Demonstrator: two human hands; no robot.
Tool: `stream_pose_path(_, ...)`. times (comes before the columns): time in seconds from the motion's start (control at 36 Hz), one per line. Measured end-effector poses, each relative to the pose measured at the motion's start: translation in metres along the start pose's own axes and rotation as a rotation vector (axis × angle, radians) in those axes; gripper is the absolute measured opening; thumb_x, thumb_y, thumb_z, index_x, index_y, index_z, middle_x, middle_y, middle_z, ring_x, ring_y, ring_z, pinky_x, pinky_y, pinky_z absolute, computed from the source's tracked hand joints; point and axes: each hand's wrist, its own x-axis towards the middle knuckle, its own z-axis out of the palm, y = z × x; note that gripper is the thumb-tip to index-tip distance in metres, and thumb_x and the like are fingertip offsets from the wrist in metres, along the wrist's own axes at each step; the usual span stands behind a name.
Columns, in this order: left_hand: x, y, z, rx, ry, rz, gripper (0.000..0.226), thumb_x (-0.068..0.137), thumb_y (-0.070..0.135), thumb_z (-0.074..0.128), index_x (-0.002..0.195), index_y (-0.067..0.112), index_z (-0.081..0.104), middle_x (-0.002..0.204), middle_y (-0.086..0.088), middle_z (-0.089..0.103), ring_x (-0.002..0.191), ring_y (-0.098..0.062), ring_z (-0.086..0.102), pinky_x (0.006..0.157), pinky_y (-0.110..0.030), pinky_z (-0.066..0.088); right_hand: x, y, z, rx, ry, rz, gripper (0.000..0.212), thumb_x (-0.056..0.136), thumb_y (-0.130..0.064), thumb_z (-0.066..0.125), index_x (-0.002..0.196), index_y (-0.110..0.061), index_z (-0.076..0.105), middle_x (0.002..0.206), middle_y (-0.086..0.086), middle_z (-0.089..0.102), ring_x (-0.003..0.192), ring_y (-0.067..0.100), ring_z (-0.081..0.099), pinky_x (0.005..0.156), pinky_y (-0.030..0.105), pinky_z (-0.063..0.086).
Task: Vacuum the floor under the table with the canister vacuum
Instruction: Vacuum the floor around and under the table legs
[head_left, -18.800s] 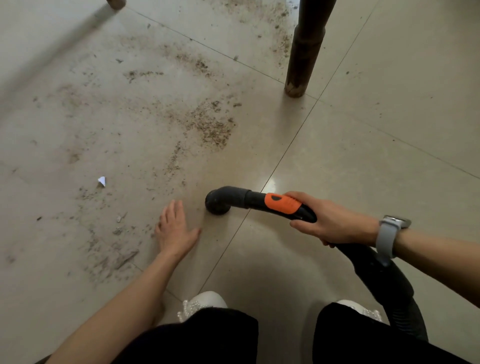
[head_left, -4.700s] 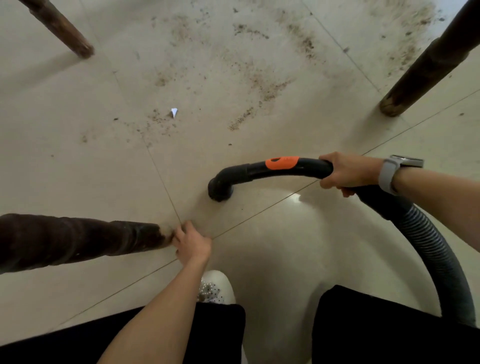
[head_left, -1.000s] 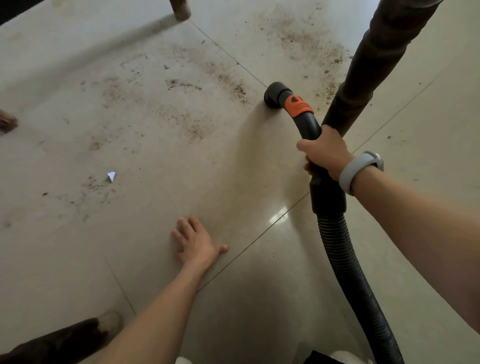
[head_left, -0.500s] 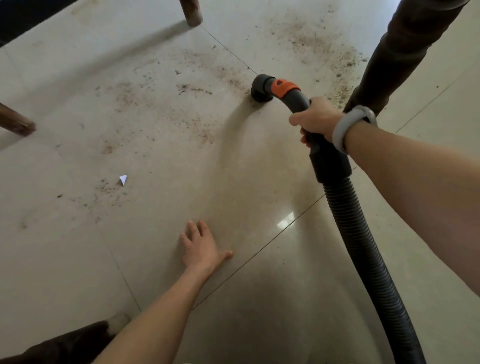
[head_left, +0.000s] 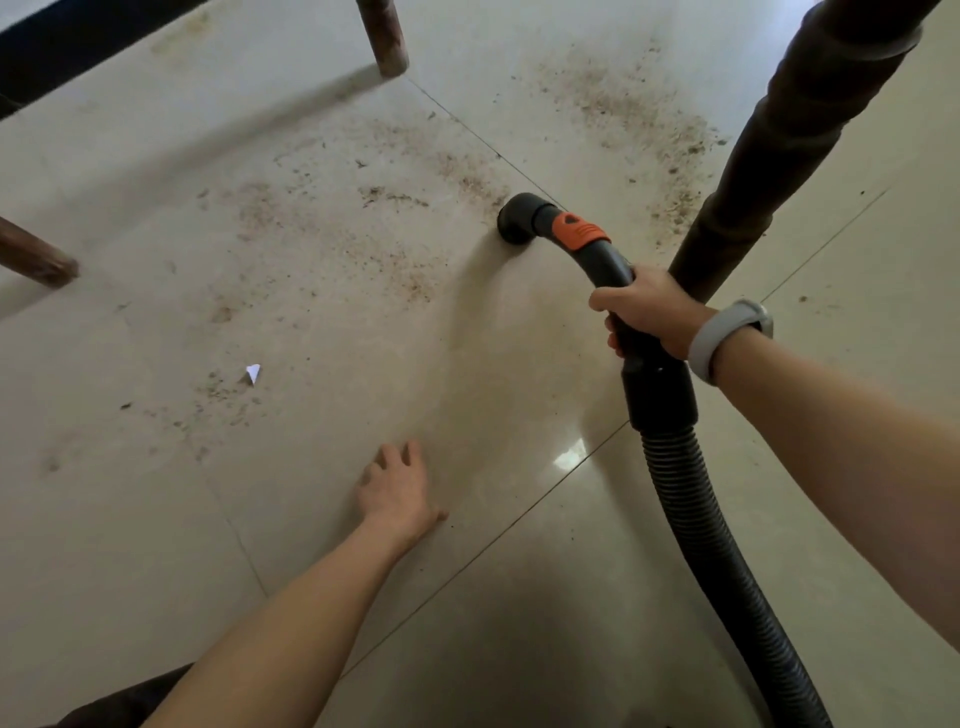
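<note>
Gripping the black vacuum handle (head_left: 618, 291), the right hand (head_left: 649, 317) has fingers curled round it, just behind the orange slider (head_left: 579, 233). Nozzle end (head_left: 517, 218) sits mouth-down on the floor (head_left: 156, 519), beside a tile joint, at the edge of a brown dirt patch (head_left: 395, 260). Ribbed hose (head_left: 727, 566) trails back from the handle. Left hand (head_left: 397, 488) rests on the floor, fingers relaxed and apart, holding nothing. White paper scrap (head_left: 253, 372) lies well left of the nozzle. Dark table leg (head_left: 769, 156) stands just beside the right hand; grey wristband (head_left: 724, 338) on that wrist.
</note>
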Motion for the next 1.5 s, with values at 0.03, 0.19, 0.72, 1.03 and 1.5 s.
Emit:
stream_pose_path(0.03, 0.000, 0.002, -0.001, 0.003, -0.021, 0.002, 0.102, 0.079, 0.051, 0.070, 0.150, 0.011, 0.009, 0.150, -0.018, 0.016, 0.133, -0.040, 0.032, 0.104, -0.043, 0.039, -0.003, 0.002, 0.003, -0.003, -0.008, -0.010, 0.026, 0.086, -0.009, 0.058, 0.110, -0.005, 0.048, 0.064, 0.006, 0.050, 0.046, 0.018, 0.051, 0.044, 0.026, 0.047)
stream_pose_path(0.19, 0.002, 0.000, -0.006, -0.050, -0.076, 0.004, 0.109, 0.078, 0.053, 0.070, 0.152, 0.012, 0.002, 0.158, -0.017, 0.000, 0.143, -0.040, 0.015, 0.114, -0.046, 0.028, -0.014, 0.002, -0.008, -0.046, -0.005, -0.005, 0.024, 0.088, -0.012, 0.060, 0.109, -0.009, 0.048, 0.067, 0.008, 0.053, 0.050, 0.018, 0.053, 0.042, 0.024, 0.048)
stream_pose_path(0.72, -0.015, -0.025, 0.034, -0.444, -0.066, -0.157, 0.113, 0.079, 0.048, 0.071, 0.151, 0.027, -0.013, 0.157, -0.008, -0.026, 0.143, -0.042, -0.017, 0.114, -0.054, 0.017, -0.057, 0.007, 0.083, -0.182, -0.200, -0.094, 0.021, 0.087, -0.012, 0.057, 0.106, -0.008, 0.048, 0.066, 0.006, 0.054, 0.045, 0.019, 0.055, 0.047, 0.028, 0.049)
stream_pose_path(1.03, -0.021, -0.032, 0.036, -0.418, -0.058, -0.151, 0.119, 0.079, 0.047, 0.072, 0.150, 0.012, -0.017, 0.157, -0.002, -0.026, 0.145, -0.035, -0.015, 0.114, -0.054, 0.014, -0.060, 0.004, 0.087, -0.284, -0.230, -0.111, 0.020, 0.087, -0.016, 0.058, 0.105, -0.011, 0.051, 0.069, 0.005, 0.057, 0.049, 0.017, 0.057, 0.047, 0.027, 0.049)
stream_pose_path(1.5, -0.026, -0.052, 0.040, -0.325, 0.060, -0.075, 0.098, 0.086, 0.051, 0.062, 0.153, 0.014, 0.001, 0.161, 0.001, -0.010, 0.146, -0.030, 0.000, 0.116, -0.048, 0.019, -0.069, 0.034, 0.068, -0.336, -0.179, -0.112, 0.033, 0.084, -0.010, 0.063, 0.112, -0.014, 0.046, 0.078, 0.011, 0.061, 0.061, 0.024, 0.064, 0.066, 0.042, 0.059)
